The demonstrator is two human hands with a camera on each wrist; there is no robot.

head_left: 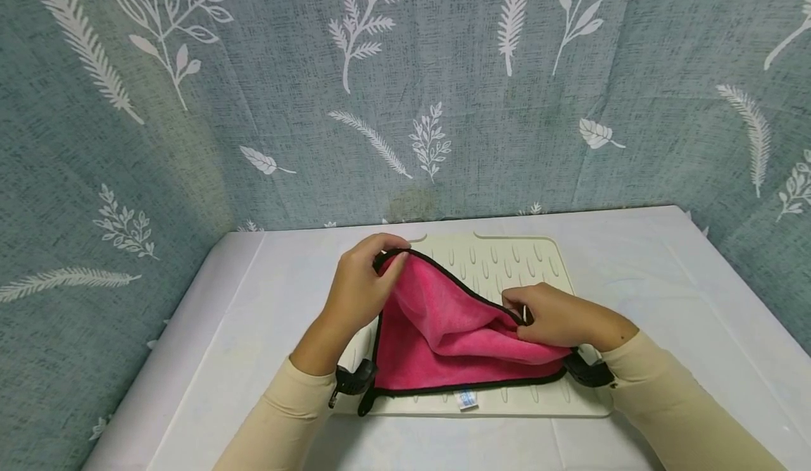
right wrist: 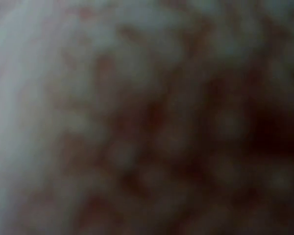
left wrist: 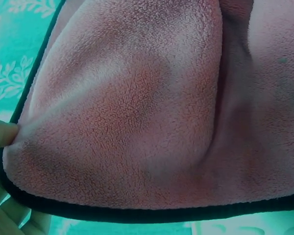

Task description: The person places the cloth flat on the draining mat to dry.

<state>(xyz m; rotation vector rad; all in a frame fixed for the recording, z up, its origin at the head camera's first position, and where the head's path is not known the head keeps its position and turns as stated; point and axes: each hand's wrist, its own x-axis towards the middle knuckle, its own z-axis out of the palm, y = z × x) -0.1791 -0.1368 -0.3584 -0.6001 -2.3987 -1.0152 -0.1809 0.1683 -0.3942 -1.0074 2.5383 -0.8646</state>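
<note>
A pink plush towel with black edging lies partly lifted over a cream ribbed mat. My left hand pinches its far left corner between thumb and fingers. In the left wrist view the left thumb presses on the towel while the other fingers sit behind the black border. Farther right, my right hand grips the upper black edge, and the cloth sags in folds between both hands. A small white label sticks out beneath the near edge. The right wrist view is filled by blurred, dark fabric close to the lens.
The mat rests on a table with a white cover. Behind it and along the sides hangs a blue-grey curtain printed with white leaves. Each wrist wears a black camera strap, and the near towel edge lies by the mat's front edge.
</note>
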